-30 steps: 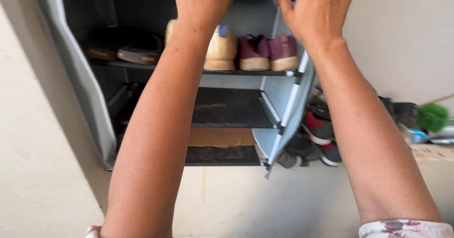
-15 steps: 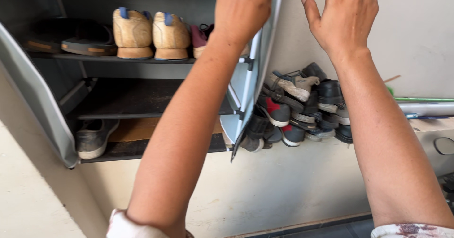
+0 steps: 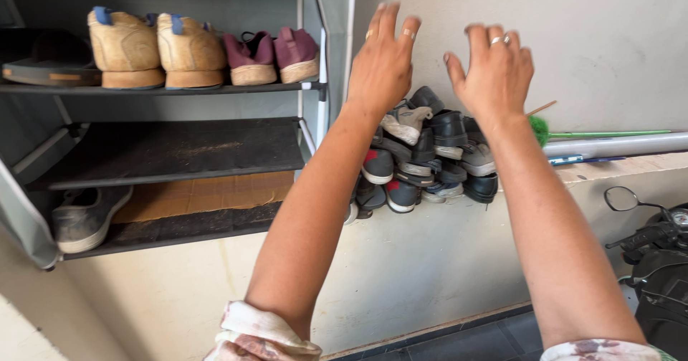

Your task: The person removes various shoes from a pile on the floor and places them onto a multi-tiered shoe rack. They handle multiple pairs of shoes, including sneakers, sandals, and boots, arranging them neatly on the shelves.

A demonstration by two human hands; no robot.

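Note:
My left hand [image 3: 383, 63] and my right hand [image 3: 494, 70] are raised in front of me, fingers spread, holding nothing. They hover over a pile of several shoes [image 3: 423, 153] heaped on the floor against the pale wall. Left of the hands stands a grey fabric-covered shoe rack [image 3: 319, 60]. Its upper shelf carries a tan pair of shoes [image 3: 154, 49] and a maroon pair [image 3: 269, 56]. The middle shelf [image 3: 179, 149] is bare, and a single grey shoe [image 3: 82, 217] lies on the bottom shelf next to a sheet of cardboard [image 3: 208, 192].
A green-bristled broom [image 3: 595, 133] and a grey pipe [image 3: 616, 146] lie along a ledge at the right. A dark scooter with a round mirror [image 3: 622, 198] stands at the lower right. Pale concrete floor [image 3: 401, 268] spreads below the rack.
Both hands have let go of the rack's top edge and side cover and now hang free with fingers spread. The view has swung right, revealing the shoe pile and the scooter.

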